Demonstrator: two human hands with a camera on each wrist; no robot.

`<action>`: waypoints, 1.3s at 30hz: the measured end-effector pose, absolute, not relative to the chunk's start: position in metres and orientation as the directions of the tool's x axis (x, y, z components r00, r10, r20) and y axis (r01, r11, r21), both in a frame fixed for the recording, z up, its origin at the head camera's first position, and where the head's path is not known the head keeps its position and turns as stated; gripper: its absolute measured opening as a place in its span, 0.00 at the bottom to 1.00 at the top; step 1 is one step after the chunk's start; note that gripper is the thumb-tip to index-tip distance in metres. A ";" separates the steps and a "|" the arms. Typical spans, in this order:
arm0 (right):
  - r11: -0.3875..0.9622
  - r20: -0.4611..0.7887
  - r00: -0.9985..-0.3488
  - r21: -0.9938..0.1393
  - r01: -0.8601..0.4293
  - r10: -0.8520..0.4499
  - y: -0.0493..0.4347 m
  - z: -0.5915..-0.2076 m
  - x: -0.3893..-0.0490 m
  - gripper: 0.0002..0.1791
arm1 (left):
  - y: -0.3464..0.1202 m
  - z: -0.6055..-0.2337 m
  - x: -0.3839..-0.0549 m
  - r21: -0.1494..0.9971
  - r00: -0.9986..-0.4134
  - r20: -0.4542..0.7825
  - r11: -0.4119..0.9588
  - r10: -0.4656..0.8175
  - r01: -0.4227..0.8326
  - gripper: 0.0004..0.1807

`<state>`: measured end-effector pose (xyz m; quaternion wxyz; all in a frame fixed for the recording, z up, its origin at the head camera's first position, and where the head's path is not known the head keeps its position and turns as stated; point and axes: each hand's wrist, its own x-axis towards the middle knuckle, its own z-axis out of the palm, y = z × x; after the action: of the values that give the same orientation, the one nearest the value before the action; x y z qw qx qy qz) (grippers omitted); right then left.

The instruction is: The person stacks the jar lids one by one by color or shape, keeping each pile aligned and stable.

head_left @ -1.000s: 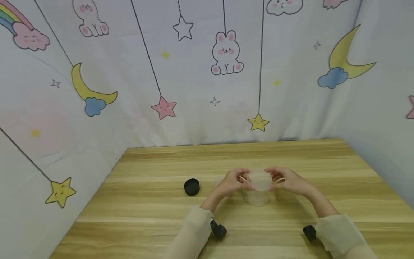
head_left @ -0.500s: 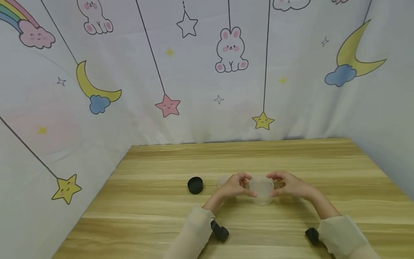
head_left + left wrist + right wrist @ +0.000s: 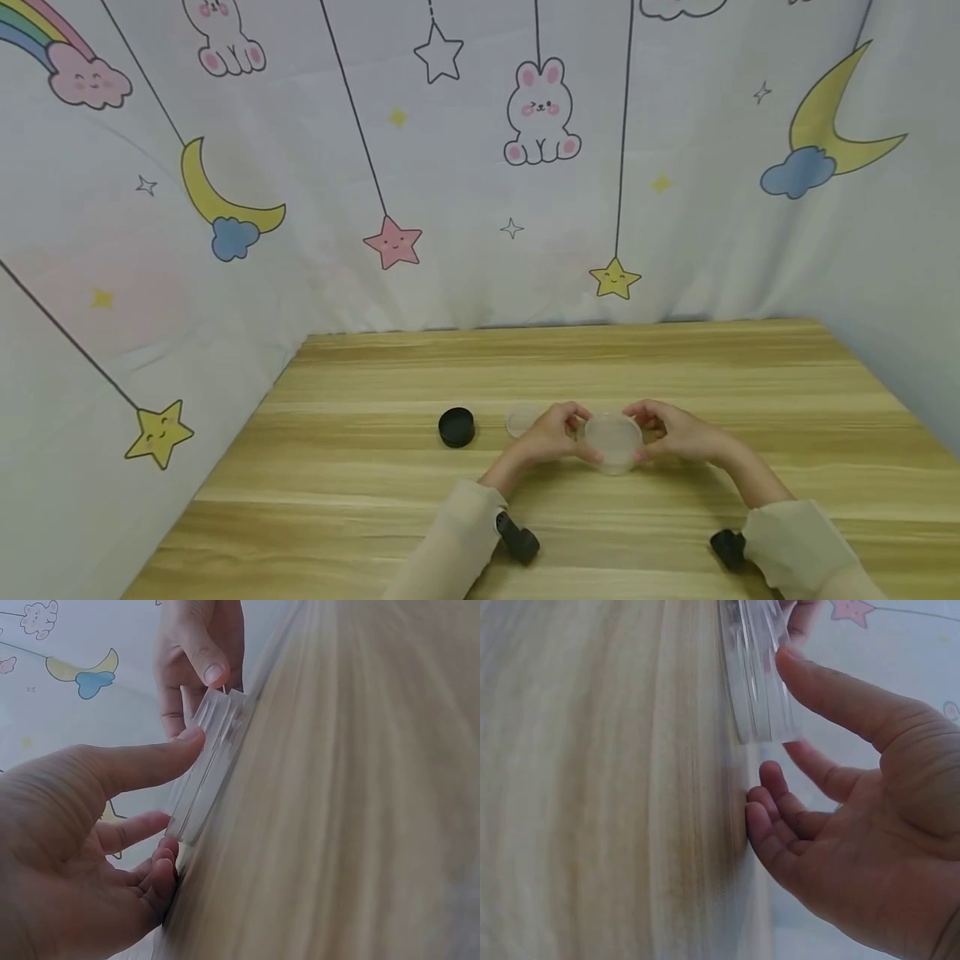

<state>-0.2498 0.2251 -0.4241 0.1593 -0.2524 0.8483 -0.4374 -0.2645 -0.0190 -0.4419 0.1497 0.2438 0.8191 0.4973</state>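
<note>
A shallow round clear plastic container (image 3: 613, 443) sits on the table between both hands, and the left wrist view shows two layers in it, one on top of the other. My left hand (image 3: 555, 433) grips its left side, with the thumb (image 3: 191, 742) on the upper rim and the index finger lower down. From the opposite side my right hand (image 3: 678, 432) holds it in the same way, its thumb (image 3: 795, 660) against the upper layer. The other fingers of both hands are loosely curled near the tabletop.
Left of the hands lies a black round lid-like cap (image 3: 457, 427). Between it and the left hand is a clear round disc (image 3: 521, 420), partly covered by the hand. A printed curtain (image 3: 450, 275) hangs behind the wooden table (image 3: 360, 500).
Both hands have lowered the upper clear piece onto the lower one, and the gap between the two has closed. The head view has shifted slightly.
</note>
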 end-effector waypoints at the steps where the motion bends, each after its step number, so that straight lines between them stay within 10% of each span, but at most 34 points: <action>1: 0.489 -0.051 -0.821 -0.824 -0.288 -0.568 0.225 -0.424 -0.250 0.37 | -0.019 -0.442 -0.265 0.885 -0.835 -0.001 0.389 0.550 0.255 0.28; 39: 0.490 -0.052 -0.795 -0.811 -0.320 -0.604 0.226 -0.429 -0.251 0.35 | -0.025 -0.437 -0.265 0.886 -0.806 -0.105 0.422 0.583 0.189 0.27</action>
<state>-0.2508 0.2262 -0.4291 0.1673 -0.2729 0.8469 -0.4246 -0.2652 -0.0254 -0.4370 0.2036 0.2359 0.8183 0.4829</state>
